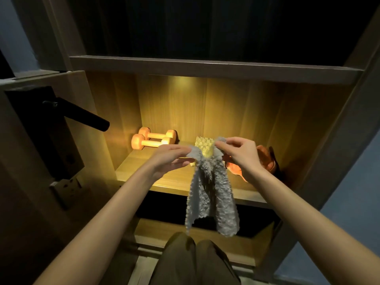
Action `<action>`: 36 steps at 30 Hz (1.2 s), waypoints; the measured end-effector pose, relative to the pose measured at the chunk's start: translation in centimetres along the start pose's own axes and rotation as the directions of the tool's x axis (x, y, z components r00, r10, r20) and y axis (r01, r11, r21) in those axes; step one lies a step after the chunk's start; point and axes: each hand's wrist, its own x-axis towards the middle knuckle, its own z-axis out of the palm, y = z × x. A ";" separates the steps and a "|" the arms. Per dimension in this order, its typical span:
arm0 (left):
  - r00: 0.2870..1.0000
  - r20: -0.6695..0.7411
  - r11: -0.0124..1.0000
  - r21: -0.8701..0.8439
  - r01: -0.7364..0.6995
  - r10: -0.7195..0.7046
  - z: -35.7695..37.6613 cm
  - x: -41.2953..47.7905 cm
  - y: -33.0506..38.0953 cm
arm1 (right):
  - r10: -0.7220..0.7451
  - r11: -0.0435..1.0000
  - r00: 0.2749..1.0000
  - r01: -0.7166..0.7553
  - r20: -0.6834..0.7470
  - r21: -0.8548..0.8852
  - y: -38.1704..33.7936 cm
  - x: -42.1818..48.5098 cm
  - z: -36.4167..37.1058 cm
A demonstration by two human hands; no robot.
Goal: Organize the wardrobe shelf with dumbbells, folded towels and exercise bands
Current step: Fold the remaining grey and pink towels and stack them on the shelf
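Note:
A fluffy grey towel (209, 194) hangs unfolded in front of the lit wardrobe shelf (170, 182). My left hand (170, 159) pinches its top left corner and my right hand (239, 153) pinches its top right corner. Two orange dumbbells (153, 138) lie side by side at the back left of the shelf. A folded yellow towel (204, 148) lies behind the grey one, partly hidden. Orange exercise bands (267, 161) lie at the right of the shelf, partly behind my right hand.
A dark door handle (82, 116) juts out from the door on the left. An upper shelf board (205, 67) runs above the lit compartment. A dark lower compartment (205, 221) sits below, and my knees (195, 258) are close to it.

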 end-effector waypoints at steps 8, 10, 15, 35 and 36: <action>0.996 0.083 1.000 -0.016 0.017 -0.016 2.5 -0.5 -0.1 | -0.288 0.898 0.958 0.272 0.004 -0.346 0.4 -1.2 1.0; 0.996 0.070 0.997 -0.051 0.056 -0.052 2.6 -0.5 -0.2 | -0.338 0.869 0.940 0.327 0.037 -0.372 0.5 -1.4 0.9; 0.993 0.055 0.980 -0.167 0.110 -0.103 3.0 -0.5 -0.6 | -0.396 0.824 0.910 0.410 0.119 -0.392 1.5 -2.3 0.9; 0.988 0.122 0.972 0.203 -0.122 0.098 2.9 -1.0 -0.5 | -0.411 0.763 0.905 0.408 0.111 -0.502 1.3 -2.4 -1.4; 0.977 0.069 0.945 0.248 -0.213 0.202 2.6 -0.9 -0.7 | -0.396 0.789 0.914 0.387 0.085 -0.478 0.9 -2.2 -1.7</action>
